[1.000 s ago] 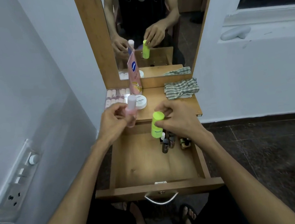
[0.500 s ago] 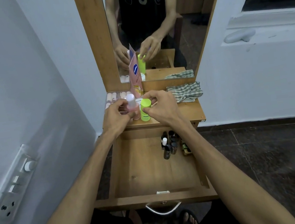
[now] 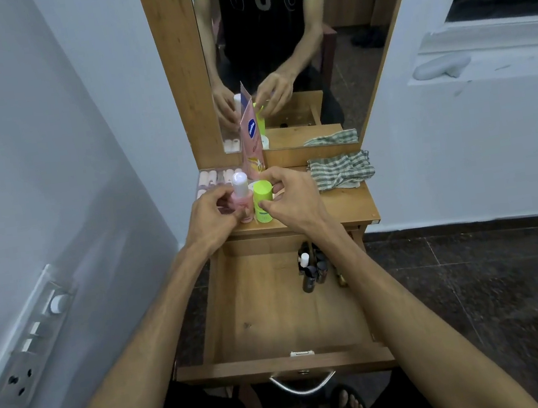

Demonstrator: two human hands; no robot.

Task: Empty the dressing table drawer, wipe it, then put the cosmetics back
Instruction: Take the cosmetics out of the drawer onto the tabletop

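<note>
The wooden drawer (image 3: 283, 362) is pulled out below the dressing table top (image 3: 347, 206). Several small dark bottles (image 3: 313, 268) lie at its far right; most of its floor is bare. My left hand (image 3: 215, 211) grips a pink bottle with a white cap (image 3: 241, 192), standing on the table top. Beside it, my right hand (image 3: 291, 197) holds a lime-green bottle (image 3: 263, 201), also upright on the top. A checked cloth (image 3: 340, 169) lies crumpled at the back right of the top.
A pink tube (image 3: 251, 144) leans on the mirror (image 3: 273, 47), with a clear case of pale items (image 3: 214, 178) beside it. A wall with a socket panel (image 3: 25, 348) stands close on the left. Dark floor tiles lie to the right. My sandalled feet are under the drawer handle (image 3: 303, 385).
Both hands rose from above the drawer to the table top and set the pink and green bottles down upright side by side.
</note>
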